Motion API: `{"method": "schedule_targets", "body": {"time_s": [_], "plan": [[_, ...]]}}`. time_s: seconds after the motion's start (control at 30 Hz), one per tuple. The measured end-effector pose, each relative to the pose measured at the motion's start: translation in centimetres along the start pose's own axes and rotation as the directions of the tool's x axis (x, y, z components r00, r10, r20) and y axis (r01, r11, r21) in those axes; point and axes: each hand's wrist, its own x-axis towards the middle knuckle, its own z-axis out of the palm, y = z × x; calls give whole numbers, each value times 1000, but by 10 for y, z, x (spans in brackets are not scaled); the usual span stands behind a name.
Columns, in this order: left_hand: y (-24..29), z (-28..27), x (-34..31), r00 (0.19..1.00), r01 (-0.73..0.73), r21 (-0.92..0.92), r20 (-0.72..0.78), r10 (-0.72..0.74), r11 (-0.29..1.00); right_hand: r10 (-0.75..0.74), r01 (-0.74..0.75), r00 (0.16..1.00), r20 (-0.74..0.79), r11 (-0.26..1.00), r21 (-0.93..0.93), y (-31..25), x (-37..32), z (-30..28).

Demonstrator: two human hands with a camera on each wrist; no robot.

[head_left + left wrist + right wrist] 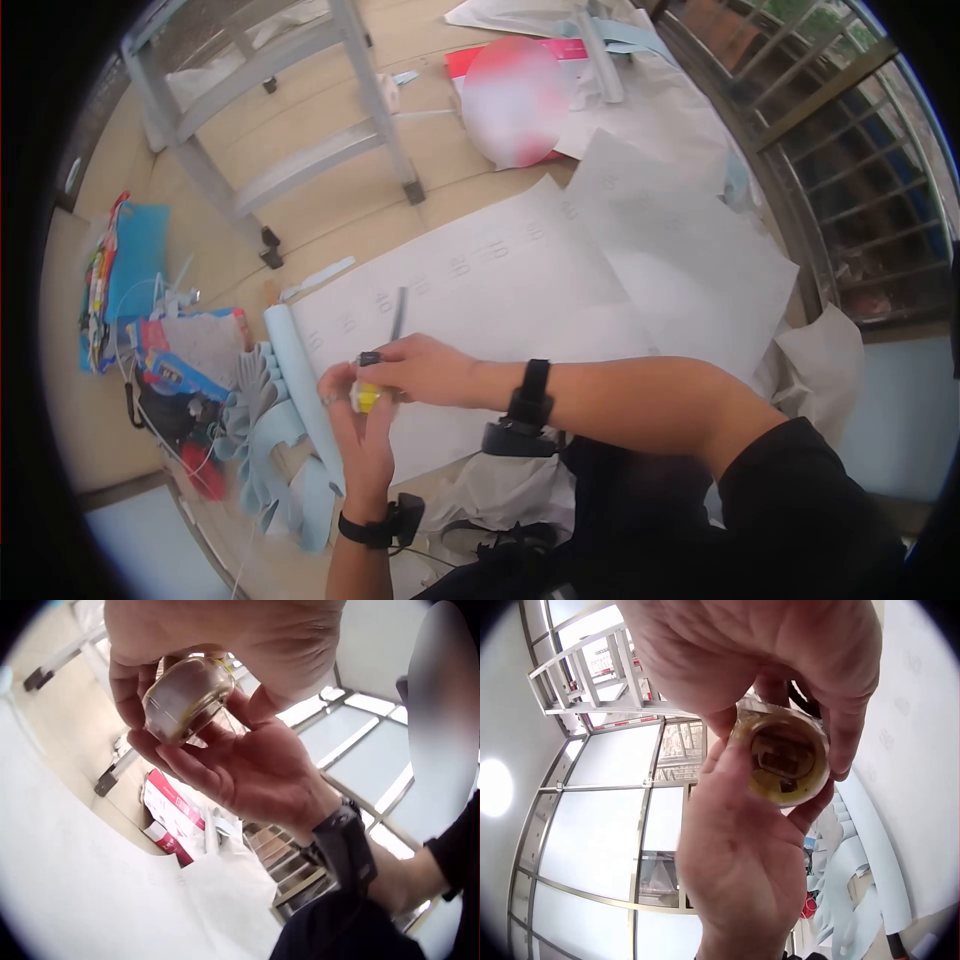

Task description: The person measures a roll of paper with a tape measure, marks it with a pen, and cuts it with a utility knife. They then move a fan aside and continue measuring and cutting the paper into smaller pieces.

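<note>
Both hands hold a roll of clear tape (367, 398) with a yellowish core, above a pale sheet (490, 300) on the floor. My left hand (362, 440) grips the tape roll from the near side, thumb and fingers around its edge. My right hand (432, 370) pinches the roll from the other side. A slim grey stick-like piece (399, 312) projects beyond the right fingers, and a dark end (370, 358) shows at the fingertips; its kind is unclear. In the right wrist view, the open round face of the tape roll (769, 784) shows between the hands.
A light blue roll (300, 375) lies along the sheet's left edge, beside curled strips (262, 420). Bags and tools (190, 350) lie farther left. A metal ladder (300, 165) stands at the back. A round fan (515, 105) and railings (840, 150) are at the right.
</note>
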Motion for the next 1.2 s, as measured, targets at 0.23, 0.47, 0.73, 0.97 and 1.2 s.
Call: {"method": "schedule_targets", "body": {"time_s": [0.23,0.47,0.73,0.97,1.2], "plan": [[7,-10,13,951,251,-125,215,-221,960,91,-92,996,12,979,184,5,-11,7],[13,-21,10,907,244,317,261,-332,916,36,-88,986,-160,940,-330,-1,-9,-1],[-35,-120,-1,866,296,441,251,-433,847,-258,294,845,-469,956,4,-71,-47,-82],[-162,-253,-85,831,417,525,111,-545,742,-77,222,772,-631,963,155,25,-122,-288],[-220,-250,-122,754,424,719,57,-654,551,341,-130,658,-671,930,345,221,-176,-303]]}}
